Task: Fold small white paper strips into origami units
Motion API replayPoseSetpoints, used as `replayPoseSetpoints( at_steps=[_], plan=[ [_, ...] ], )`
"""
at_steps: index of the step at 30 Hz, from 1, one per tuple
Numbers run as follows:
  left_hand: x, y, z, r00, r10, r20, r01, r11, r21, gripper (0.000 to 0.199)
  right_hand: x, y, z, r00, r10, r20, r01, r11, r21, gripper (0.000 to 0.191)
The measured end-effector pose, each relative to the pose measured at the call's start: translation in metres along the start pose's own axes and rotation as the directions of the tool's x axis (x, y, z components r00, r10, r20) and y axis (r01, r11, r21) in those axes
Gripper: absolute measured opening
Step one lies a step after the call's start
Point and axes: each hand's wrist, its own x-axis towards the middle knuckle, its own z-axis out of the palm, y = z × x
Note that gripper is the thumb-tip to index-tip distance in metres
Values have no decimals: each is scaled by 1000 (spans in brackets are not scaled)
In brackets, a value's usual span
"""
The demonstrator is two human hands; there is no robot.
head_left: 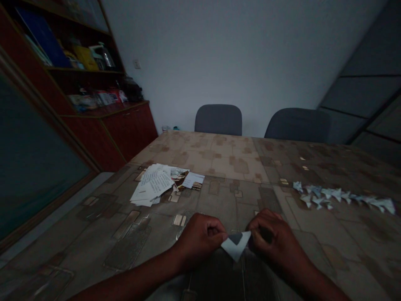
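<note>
A small piece of folded paper (235, 250), white with a dark patch at its upper middle, is stretched between both hands near the table's front edge. Its outline is a triangle pointing down toward me. My left hand (202, 236) pinches the left corner between thumb and fingers. At the right corner, my right hand (272, 234) grips the paper in the same way. Beyond my left hand lies a loose pile of printed paper sheets (153, 186). Off to the right, several small folded paper pieces (336, 194) stand in uneven rows.
A patterned cloth covers the table (219, 154). Two grey chairs, one at the middle (218, 119) and one at the right (297, 124), stand at the far edge. A red-brown cabinet (130, 129) with filled shelves is at the left.
</note>
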Motion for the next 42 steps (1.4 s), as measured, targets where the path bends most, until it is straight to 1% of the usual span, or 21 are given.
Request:
replayPoseSetpoints(
  at_steps=[2,4,5,7,8,9,11,12,14,18,21,25,27,29,32,34,37,38,40,42],
  plan=[
    [2,-3,-2,1000,-24,-11,23,998,-57,19,0,11,-4,997,55,-50,-55,998,2,19],
    [5,-6,-3,999,-46,-9,45,989,-140,20,-1,17,-8,992,115,-56,-112,993,40,21],
    [6,-7,-3,998,-58,3,58,981,-186,20,-1,17,-10,992,114,-55,-112,992,50,21],
    [9,-10,-3,996,-79,34,85,964,-251,21,-2,13,-11,998,47,-45,-44,997,71,18],
    [9,-10,-2,995,-89,46,98,958,-269,23,-2,9,-11,999,-3,-45,7,997,78,16],
    [10,-11,-2,994,-97,56,108,955,-276,24,-3,5,-11,995,-82,-51,86,993,80,15],
    [10,-11,-1,991,-112,74,128,952,-278,26,-4,-3,-9,987,-164,-3,163,983,79,23],
    [9,-11,-1,990,-118,81,136,951,-278,26,-4,-5,-8,981,-192,30,190,979,81,26],
    [9,-11,-1,987,-128,95,150,949,-278,27,-5,-7,-6,971,-222,88,215,973,88,24],
    [8,-13,-1,986,-113,126,144,952,-269,30,-8,-3,-3,961,-256,101,242,962,129,14],
    [8,-13,-2,989,-64,136,96,966,-241,37,-8,-1,-2,957,-267,112,252,958,133,12],
    [6,-9,-2,997,16,72,1,975,-221,43,-9,2,1,970,-231,72,223,970,99,14],
    [6,-6,-3,998,53,44,-43,977,-210,41,-9,3,3,982,-179,54,172,979,109,16],
    [5,-5,-4,994,101,30,-94,979,-183,34,-10,3,4,993,-107,58,98,986,134,17],
    [4,-4,-5,984,176,5,-175,982,-72,21,-11,2,5,998,-10,62,-2,984,180,18],
    [2,-3,-6,969,243,-43,-240,969,51,17,-11,0,6,998,28,53,-37,980,193,19],
    [-1,-4,-5,912,391,-121,-362,909,206,15,-12,-3,6,997,70,44,-78,977,197,21],
    [-2,-4,-4,892,434,-128,-398,887,236,12,-12,-4,7,996,82,44,-89,976,197,21],
    [-3,-6,-3,865,486,-122,-442,854,274,8,-12,-5,7,994,96,42,-103,975,195,22],
    [-2,-9,-1,859,501,-107,-453,840,299,6,-12,-6,8,995,95,37,-100,978,185,21]
  ],
)
